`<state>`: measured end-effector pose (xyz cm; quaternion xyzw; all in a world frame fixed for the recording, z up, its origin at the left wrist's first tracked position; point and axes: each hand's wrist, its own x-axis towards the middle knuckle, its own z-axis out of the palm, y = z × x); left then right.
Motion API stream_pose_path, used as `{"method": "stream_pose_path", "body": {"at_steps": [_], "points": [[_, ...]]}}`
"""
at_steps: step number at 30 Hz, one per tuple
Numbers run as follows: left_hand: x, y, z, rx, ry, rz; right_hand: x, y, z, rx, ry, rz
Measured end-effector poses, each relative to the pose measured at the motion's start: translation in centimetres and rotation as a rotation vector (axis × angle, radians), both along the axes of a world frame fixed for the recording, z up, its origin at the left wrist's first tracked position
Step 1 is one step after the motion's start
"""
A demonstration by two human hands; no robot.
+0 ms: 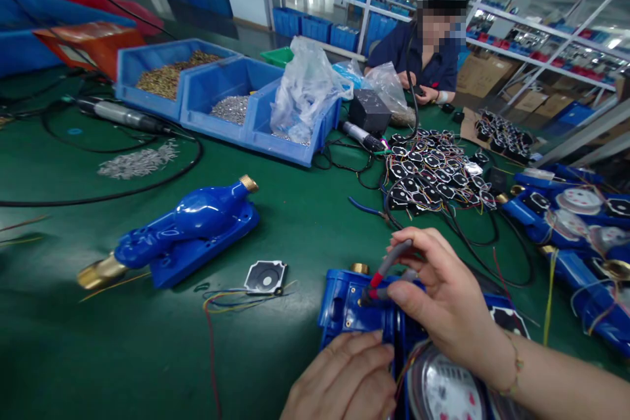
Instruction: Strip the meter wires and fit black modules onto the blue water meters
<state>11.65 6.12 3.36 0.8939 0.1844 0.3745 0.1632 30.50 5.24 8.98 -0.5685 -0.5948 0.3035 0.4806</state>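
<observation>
My right hand [438, 289] grips a pair of pliers [394, 262] with grey and red handles. Their dark jaws point down into a blue water meter housing [339, 298] at the bottom centre. Fingers of my left hand [344, 377] are curled over the near part of that housing, partly hiding it. A brass fitting [360, 268] shows at its far end. Beneath my right wrist is a round meter dial [445, 384] with wires beside it. To the left lies a square black-and-white module [266, 277] with thin coloured wires.
Another blue meter body [207, 216] with brass ends lies left. Blue bins [216, 128] hold small metal parts. Wired modules [433, 167] are heaped beyond my right hand. More blue meters [581, 223] line the right. Cables and an electric screwdriver [123, 115] cross the table. A co-worker [418, 59] sits opposite.
</observation>
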Motion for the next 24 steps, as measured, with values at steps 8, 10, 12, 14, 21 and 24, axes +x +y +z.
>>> {"method": "stream_pose_path", "body": {"at_steps": [8, 10, 12, 14, 21, 24], "points": [[0.9, 0.5, 0.5, 0.020, 0.054, 0.032, -0.2, 0.0, 0.1, -0.003, -0.026, -0.011], [0.7, 0.4, 0.6, 0.020, 0.053, 0.026, -0.1, 0.1, 0.2, -0.005, -0.034, -0.011], [0.4, 0.2, 0.6, 0.015, 0.043, 0.011, 0.0, 0.1, 0.3, -0.004, -0.039, -0.010], [0.0, 0.0, 0.7, 0.001, 0.029, -0.018, -0.1, 0.1, 0.2, -0.006, -0.037, -0.009], [-0.2, -0.4, 1.0, -0.054, 0.020, -0.055, -0.5, 0.3, 1.0, 0.074, 0.115, 0.020], [-0.1, -0.7, 0.3, -0.078, -0.045, -0.057, 1.3, -1.0, 3.8, 0.219, 0.098, -0.125]]}}
